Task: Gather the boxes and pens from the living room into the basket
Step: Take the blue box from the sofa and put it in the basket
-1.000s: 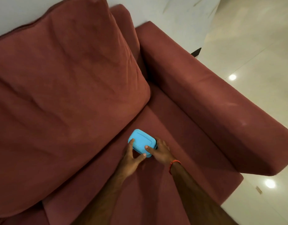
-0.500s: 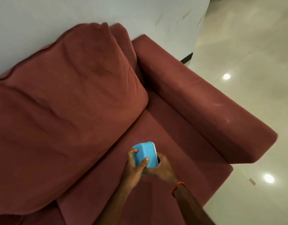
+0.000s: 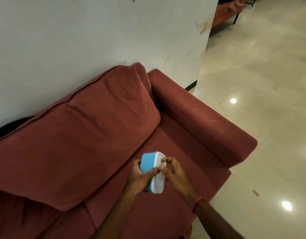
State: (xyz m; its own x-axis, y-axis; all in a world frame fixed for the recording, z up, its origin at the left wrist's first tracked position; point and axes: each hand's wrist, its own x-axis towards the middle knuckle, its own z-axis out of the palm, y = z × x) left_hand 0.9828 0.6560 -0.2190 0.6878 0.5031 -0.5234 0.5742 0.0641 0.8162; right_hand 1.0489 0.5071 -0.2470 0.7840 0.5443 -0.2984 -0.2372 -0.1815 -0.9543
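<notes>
The blue box (image 3: 147, 162) is held on edge above the sofa (image 3: 183, 149) seat, at 6 o'clock in view. The left hand (image 3: 140, 177) wraps its fingers round the body. The right hand (image 3: 174, 173) pinches the lid (image 3: 158, 182) rim with its fingertips. Risk: pulling at that rim could unseat the lid.

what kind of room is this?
Most likely a living room or lounge: a red upholstered sofa with a big back cushion stands against a plain wall, on a glossy tiled floor that reflects ceiling lights. The left hand and right hand hold a blue box over the seat.
</notes>
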